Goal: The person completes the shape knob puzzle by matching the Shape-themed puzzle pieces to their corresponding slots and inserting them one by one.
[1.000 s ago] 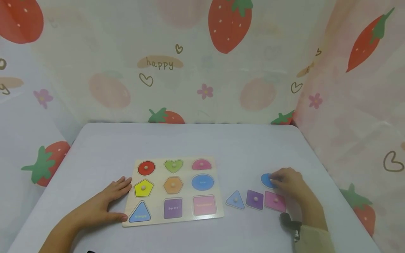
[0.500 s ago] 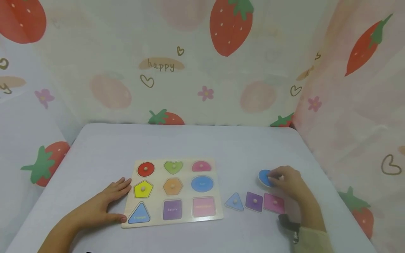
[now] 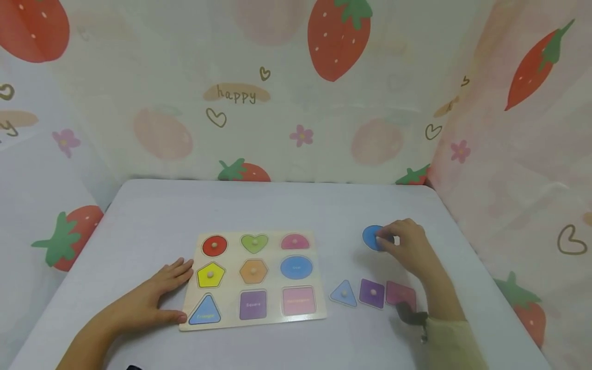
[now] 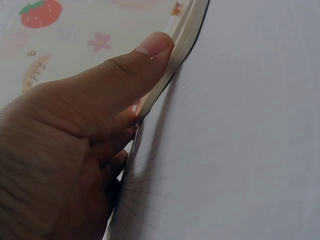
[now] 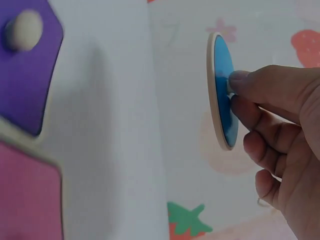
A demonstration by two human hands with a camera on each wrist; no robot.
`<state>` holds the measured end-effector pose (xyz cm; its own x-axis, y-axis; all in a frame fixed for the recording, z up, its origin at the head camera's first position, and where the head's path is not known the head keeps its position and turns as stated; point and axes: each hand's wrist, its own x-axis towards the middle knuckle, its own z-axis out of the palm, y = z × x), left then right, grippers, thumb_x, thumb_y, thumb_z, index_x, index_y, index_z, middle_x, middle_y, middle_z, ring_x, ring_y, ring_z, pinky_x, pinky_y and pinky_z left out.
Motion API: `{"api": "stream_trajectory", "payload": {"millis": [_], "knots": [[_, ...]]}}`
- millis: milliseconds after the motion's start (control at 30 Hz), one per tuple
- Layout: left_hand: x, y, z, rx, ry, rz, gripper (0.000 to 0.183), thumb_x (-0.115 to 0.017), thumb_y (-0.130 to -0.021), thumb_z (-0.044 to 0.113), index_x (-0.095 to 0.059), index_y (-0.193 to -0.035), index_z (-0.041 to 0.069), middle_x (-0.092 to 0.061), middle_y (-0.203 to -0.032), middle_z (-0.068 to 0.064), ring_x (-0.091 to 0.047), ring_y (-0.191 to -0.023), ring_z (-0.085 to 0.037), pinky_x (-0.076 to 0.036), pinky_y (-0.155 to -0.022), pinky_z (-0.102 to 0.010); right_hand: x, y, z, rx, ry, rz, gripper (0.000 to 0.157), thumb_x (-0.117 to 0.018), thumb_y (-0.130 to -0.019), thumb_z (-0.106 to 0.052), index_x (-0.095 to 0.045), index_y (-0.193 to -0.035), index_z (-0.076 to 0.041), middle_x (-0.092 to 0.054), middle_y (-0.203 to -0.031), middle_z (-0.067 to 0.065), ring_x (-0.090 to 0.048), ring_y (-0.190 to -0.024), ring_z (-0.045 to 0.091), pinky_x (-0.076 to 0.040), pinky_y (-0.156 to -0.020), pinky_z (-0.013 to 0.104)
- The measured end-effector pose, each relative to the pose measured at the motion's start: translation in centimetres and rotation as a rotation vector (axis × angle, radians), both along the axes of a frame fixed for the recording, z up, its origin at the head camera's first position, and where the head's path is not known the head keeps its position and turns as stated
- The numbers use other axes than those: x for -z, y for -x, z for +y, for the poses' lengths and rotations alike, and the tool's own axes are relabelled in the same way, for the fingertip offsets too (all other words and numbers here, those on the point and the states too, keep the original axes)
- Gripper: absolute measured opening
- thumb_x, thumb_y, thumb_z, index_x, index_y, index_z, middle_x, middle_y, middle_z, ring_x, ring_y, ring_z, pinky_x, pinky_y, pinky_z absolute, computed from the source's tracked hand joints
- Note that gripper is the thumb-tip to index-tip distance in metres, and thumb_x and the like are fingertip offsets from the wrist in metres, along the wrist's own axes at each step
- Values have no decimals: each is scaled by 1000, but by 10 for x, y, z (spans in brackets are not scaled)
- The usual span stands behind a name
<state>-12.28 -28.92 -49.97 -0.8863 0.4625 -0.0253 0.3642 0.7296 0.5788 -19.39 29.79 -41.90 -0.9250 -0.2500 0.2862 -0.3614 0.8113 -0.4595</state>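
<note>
My right hand (image 3: 407, 246) pinches a blue oval puzzle piece (image 3: 371, 238) by its small knob, raised over the table. In the right wrist view, thumb and index finger meet at the knob of the tilted oval piece (image 5: 222, 65). My left hand (image 3: 154, 295) lies along the left edge of a wooden shape puzzle board (image 3: 231, 257), fingers spread and thumb at the near corner. The left wrist view shows the thumb against the board's edge (image 4: 182, 50). In the board, the oval recess (image 3: 296, 267) shows its blue printed bottom.
Right of the board lie a light blue triangle piece (image 3: 344, 294), a purple square piece (image 3: 372, 294) and a pink rectangle piece (image 3: 400, 294), partly hidden by a dark wrist strap (image 3: 410, 314). Knobbed pieces, including a red circle (image 3: 215, 246), sit in the board. Strawberry-print cloth (image 3: 296, 103) surrounds the table.
My right hand has lifted the blue oval piece off the table and carried it up, away from me and slightly left. The left hand and the board stay where they were.
</note>
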Motion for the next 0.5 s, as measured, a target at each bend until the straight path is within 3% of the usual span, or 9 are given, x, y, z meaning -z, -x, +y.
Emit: {"api": "stream_trajectory", "payload": {"millis": [500], "knots": [[1, 0, -2, -18, 9, -29, 105, -78, -73, 70, -43, -157, 19, -29, -169, -4, -17, -155, -44, 4, -104, 3, -14, 17, -73, -120, -22, 126, 14, -82, -84, -10, -79, -97, -14, -75, -94, 1, -57, -97, 22, -38, -94, 49]]}}
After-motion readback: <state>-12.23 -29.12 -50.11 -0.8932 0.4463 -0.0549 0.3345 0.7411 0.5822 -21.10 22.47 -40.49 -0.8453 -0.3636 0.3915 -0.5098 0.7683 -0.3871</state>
